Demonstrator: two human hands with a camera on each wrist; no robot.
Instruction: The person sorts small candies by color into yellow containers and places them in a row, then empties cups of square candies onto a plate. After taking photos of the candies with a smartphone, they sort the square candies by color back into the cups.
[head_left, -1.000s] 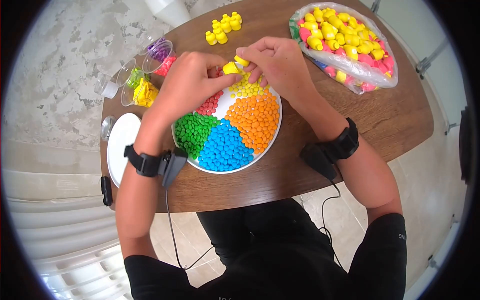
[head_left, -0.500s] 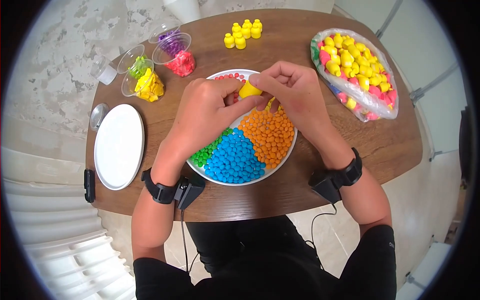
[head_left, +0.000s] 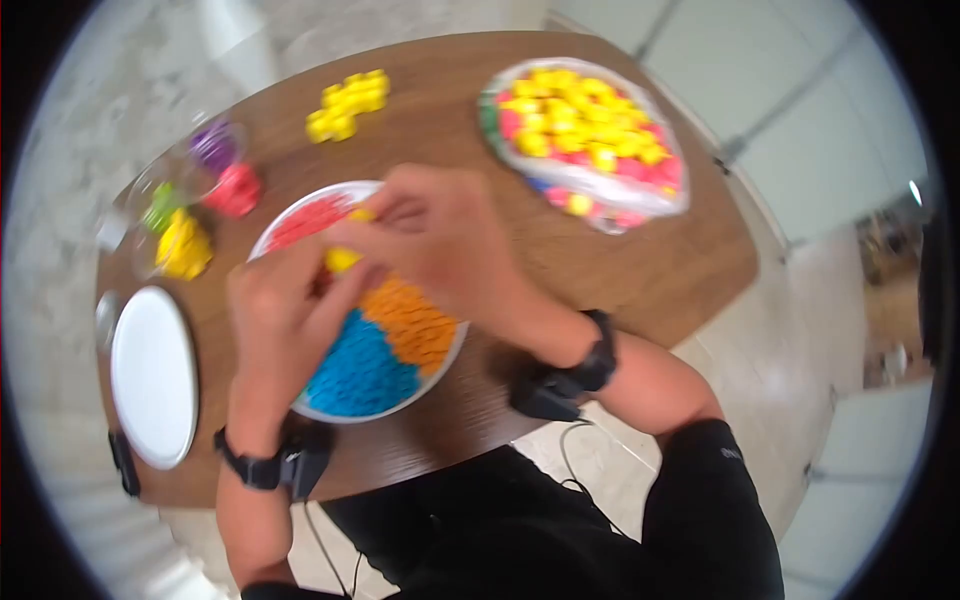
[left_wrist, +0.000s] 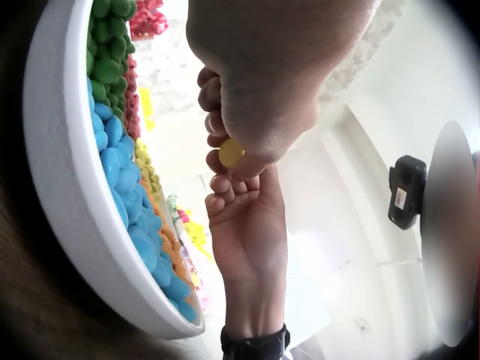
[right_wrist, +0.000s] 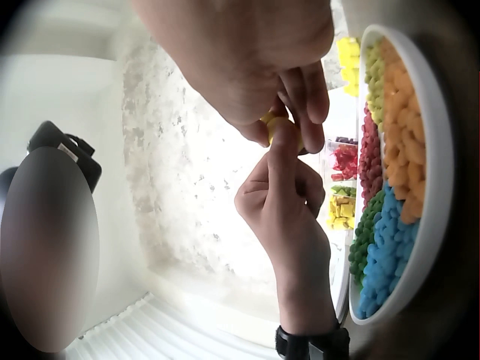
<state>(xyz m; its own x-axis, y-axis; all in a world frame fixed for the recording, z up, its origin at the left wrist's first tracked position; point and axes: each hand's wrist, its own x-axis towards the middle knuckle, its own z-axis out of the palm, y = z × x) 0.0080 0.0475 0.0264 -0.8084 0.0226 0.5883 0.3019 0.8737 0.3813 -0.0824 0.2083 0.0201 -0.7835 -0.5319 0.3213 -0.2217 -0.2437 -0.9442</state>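
1. Your left hand (head_left: pixel 280 300) and right hand (head_left: pixel 445 240) meet above the plate (right_wrist: pixel 440 165), thumbs and fingers of both pinching a small yellow piece (left_wrist: pixel 232 153); blur hides its full shape.
2. Both hands block part of the plate, which is white and round with a smooth raised rim.
3. Rounded sweets fill it in wedges: blue sweets (head_left: pixel 362 370) nearest you, orange sweets (head_left: pixel 410 320) beside them.
4. To your left lies a flat white dish (head_left: pixel 155 378).
5. Beyond it sit lumpy yellow chunks (head_left: pixel 183 245).
6. Farther off are a crinkled plastic bag (head_left: pixel 643 205), heaped with yellow and pink pieces, and clustered yellow bottles (head_left: pixel 347 105).
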